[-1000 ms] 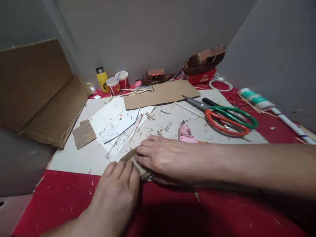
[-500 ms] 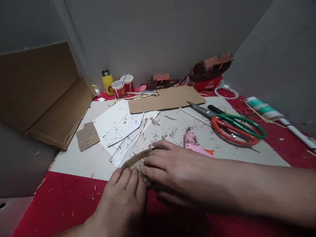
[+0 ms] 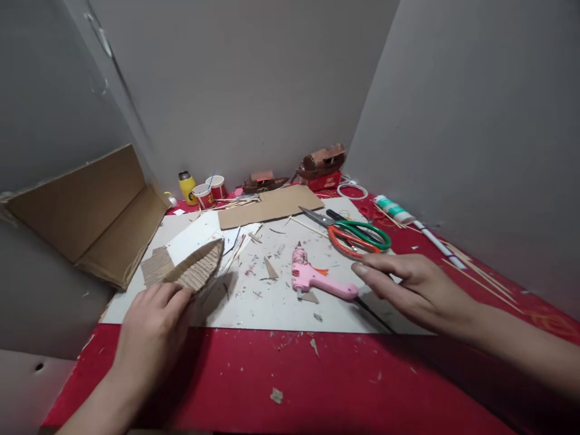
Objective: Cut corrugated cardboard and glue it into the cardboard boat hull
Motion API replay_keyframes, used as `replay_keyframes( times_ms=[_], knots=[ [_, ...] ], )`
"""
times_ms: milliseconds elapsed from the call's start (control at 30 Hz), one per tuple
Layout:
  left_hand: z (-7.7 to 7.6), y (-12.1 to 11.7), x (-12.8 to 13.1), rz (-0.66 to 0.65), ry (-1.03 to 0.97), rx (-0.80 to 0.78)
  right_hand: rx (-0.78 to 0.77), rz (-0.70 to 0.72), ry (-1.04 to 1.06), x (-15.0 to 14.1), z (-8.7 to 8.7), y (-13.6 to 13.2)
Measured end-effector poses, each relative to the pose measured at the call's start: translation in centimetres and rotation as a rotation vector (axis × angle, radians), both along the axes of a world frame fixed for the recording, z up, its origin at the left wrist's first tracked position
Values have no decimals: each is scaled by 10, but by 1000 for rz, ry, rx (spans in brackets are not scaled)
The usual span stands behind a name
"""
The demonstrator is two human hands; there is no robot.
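My left hand grips a small boat hull of corrugated cardboard, its pointed end tilted up and away from me. The hull's ribbed inside faces up, and my fingers cover its near end. On the right, my right hand hovers over the board with thumb and fingertip pinched together; whatever may be between them is hidden. Left of that hand a pink glue gun lies on its side. Large scissors with one red-orange and one green handle lie just beyond my right fingertips.
A pale board strewn with scraps covers part of the red table. Farther back are a cardboard strip, paper cups, a yellow bottle and two model boats. A folded cardboard sheet leans at left.
My hands have come apart. The left has lifted the cardboard hull leftward and raised its tip; the right has let go of it and moved right, past the glue gun. The view has shifted.
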State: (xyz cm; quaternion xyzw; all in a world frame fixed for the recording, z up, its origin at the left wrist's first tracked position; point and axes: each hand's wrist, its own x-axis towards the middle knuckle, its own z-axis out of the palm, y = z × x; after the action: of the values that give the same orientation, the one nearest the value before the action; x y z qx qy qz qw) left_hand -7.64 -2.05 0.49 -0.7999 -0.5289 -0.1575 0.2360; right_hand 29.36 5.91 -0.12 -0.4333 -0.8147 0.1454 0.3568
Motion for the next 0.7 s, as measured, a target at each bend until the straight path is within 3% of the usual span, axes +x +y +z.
replay_keyframes(
  times_ms=[167,333,467,600,700],
  knots=[
    [-14,17,29,-3,19,-141,-82,82,46,7,-19,16],
    [-24,41,48,-82,-40,-159,-74,-21,59,14,-39,33],
    [-34,50,48,-138,-125,-169,-9,-145,65,18,-41,36],
    [-36,47,44,-206,-274,-150,6,-90,35,23,-42,37],
    [-30,43,36,-176,-444,-4,50,-47,33,27,-44,38]
  ],
)
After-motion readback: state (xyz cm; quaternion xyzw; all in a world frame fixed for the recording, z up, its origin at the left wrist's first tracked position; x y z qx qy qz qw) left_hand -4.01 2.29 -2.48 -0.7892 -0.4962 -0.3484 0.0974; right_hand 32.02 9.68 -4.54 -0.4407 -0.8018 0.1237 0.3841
